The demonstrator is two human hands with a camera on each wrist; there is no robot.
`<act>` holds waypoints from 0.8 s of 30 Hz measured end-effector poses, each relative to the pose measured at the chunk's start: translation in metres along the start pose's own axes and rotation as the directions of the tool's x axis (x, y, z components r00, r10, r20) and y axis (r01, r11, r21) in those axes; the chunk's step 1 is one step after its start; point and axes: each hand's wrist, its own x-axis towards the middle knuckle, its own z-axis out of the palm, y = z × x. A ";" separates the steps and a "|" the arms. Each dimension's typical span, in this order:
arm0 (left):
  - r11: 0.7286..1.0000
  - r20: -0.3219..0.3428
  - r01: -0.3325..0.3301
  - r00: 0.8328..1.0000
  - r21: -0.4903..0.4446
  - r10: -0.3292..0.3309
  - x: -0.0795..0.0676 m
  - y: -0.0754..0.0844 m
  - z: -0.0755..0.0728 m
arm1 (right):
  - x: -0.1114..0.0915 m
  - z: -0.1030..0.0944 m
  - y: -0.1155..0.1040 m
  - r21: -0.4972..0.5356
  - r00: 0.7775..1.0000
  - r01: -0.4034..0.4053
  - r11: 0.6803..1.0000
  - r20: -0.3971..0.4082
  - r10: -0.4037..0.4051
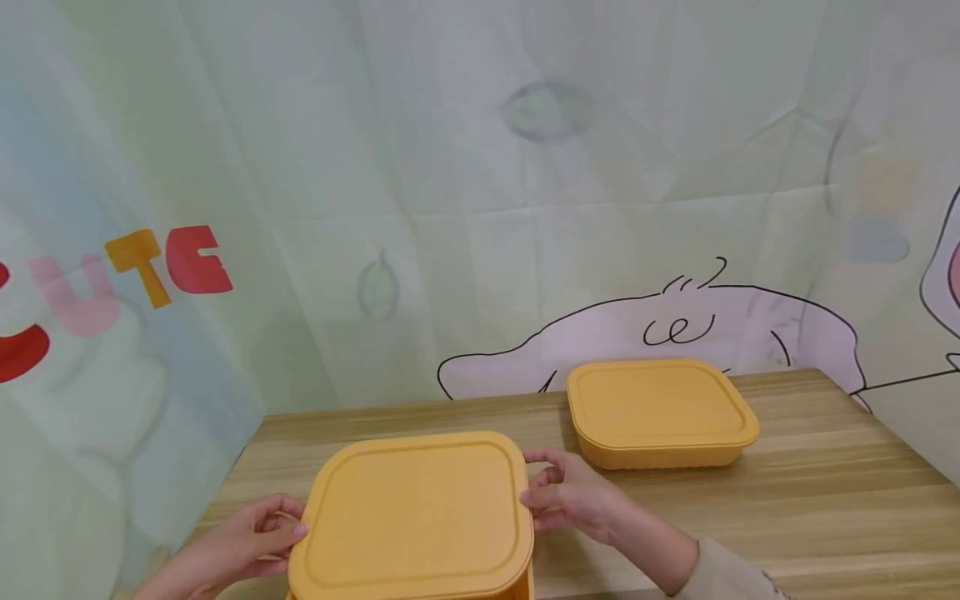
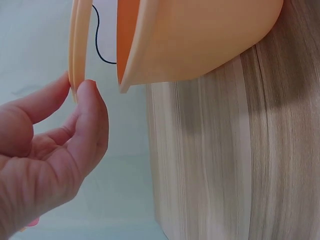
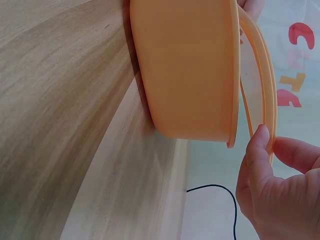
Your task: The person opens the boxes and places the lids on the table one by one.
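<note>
A yellow rounded-corner lid (image 1: 416,512) is held level between both hands, just above a deep yellow container (image 3: 187,70) standing on the table. My left hand (image 1: 247,537) pinches the lid's left edge between thumb and fingers. On the opposite edge, my right hand (image 1: 573,496) does the same. Both wrist views show a gap between the lid and the container's rim (image 2: 134,50). From the head view the lid covers most of the container, so its inside is hidden.
A second, shallower yellow container (image 1: 663,408) with its lid on stands at the back right of the wooden table (image 1: 810,492). Behind the table hangs a pale printed curtain (image 1: 420,167), with cartoon figures and coloured letters.
</note>
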 end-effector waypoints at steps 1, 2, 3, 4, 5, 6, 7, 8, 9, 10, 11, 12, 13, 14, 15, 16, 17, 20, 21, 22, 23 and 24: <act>1.000 0.000 -0.001 1.000 -0.002 0.001 0.000 0.000 0.000 | 0.000 0.000 0.000 0.001 1.000 0.000 1.000 -0.001 0.000; 1.000 0.000 -0.002 1.000 -0.005 0.002 0.000 0.001 0.000 | 0.001 0.000 0.000 0.001 1.000 -0.001 1.000 -0.003 0.001; 1.000 0.002 -0.003 1.000 -0.009 0.003 0.001 0.001 0.001 | 0.001 -0.001 0.000 0.001 1.000 0.000 1.000 -0.006 0.000; 1.000 0.005 -0.005 1.000 -0.014 0.005 0.001 0.001 0.001 | 0.002 -0.001 0.000 -0.001 1.000 0.002 1.000 -0.008 -0.002; 1.000 0.007 -0.009 1.000 -0.017 0.010 0.001 0.002 0.001 | 0.003 -0.001 0.001 -0.002 1.000 0.002 1.000 -0.011 -0.002; 1.000 0.005 -0.009 1.000 -0.018 0.009 0.001 0.002 0.001 | 0.003 -0.001 0.001 -0.005 1.000 0.003 1.000 -0.014 -0.003; 1.000 0.002 -0.011 1.000 -0.018 0.011 0.002 0.002 0.001 | 0.004 -0.001 0.001 -0.007 1.000 0.003 1.000 -0.015 -0.003; 1.000 -0.004 -0.011 1.000 -0.015 0.011 0.002 0.002 0.001 | 0.004 -0.002 0.001 -0.010 1.000 0.003 1.000 -0.017 -0.004; 1.000 -0.013 -0.013 1.000 -0.008 0.013 0.002 0.002 0.001 | 0.005 -0.002 0.001 -0.012 1.000 0.005 1.000 -0.018 -0.005; 1.000 -0.022 -0.013 1.000 -0.001 0.013 0.002 0.002 0.001 | 0.005 -0.002 0.001 -0.014 1.000 0.006 1.000 -0.018 -0.006; 1.000 -0.032 -0.013 0.999 0.007 0.014 0.003 0.002 0.001 | 0.006 -0.002 0.001 -0.016 1.000 0.005 1.000 -0.020 -0.005; 1.000 -0.045 -0.010 0.999 0.013 0.011 0.003 0.002 0.001 | 0.006 -0.002 0.001 -0.019 1.000 0.006 1.000 -0.020 -0.006; 1.000 -0.052 -0.011 0.999 0.017 0.012 0.003 0.002 0.001 | 0.007 -0.003 0.001 -0.021 1.000 0.006 1.000 -0.021 -0.007; 1.000 -0.057 -0.012 0.998 0.020 0.013 0.004 0.001 0.001 | 0.007 -0.003 0.001 -0.023 1.000 0.006 1.000 -0.022 -0.007; 1.000 -0.062 -0.014 0.998 0.022 0.015 0.004 0.001 0.001 | 0.007 -0.003 0.001 -0.024 1.000 0.008 1.000 -0.022 -0.008; 1.000 -0.063 -0.016 0.998 0.020 0.017 0.004 0.001 0.001 | 0.008 -0.003 0.000 -0.027 1.000 0.009 1.000 -0.023 -0.009; 1.000 -0.066 -0.016 0.998 0.018 0.017 0.005 0.001 0.001 | 0.008 -0.003 0.000 -0.028 1.000 0.009 1.000 -0.023 -0.010; 1.000 -0.067 -0.021 0.998 0.014 0.022 0.005 0.000 0.000 | 0.009 -0.002 -0.002 -0.031 1.000 0.010 0.999 -0.024 -0.010; 1.000 -0.067 -0.026 0.997 0.014 0.027 0.006 0.000 -0.001 | 0.009 -0.002 -0.002 -0.033 1.000 0.009 0.999 -0.024 -0.009; 1.000 -0.066 -0.029 0.997 0.013 0.029 0.006 0.000 -0.001 | 0.009 -0.002 -0.003 -0.034 1.000 0.006 0.999 -0.024 -0.007; 0.999 -0.068 -0.031 0.997 0.011 0.031 0.006 0.000 -0.001 | 0.009 -0.002 -0.004 -0.036 1.000 0.004 0.999 -0.024 -0.005; 0.999 -0.067 -0.034 0.997 0.009 0.035 0.006 0.000 -0.001 | 0.010 -0.002 -0.004 -0.039 1.000 0.002 0.999 -0.026 -0.003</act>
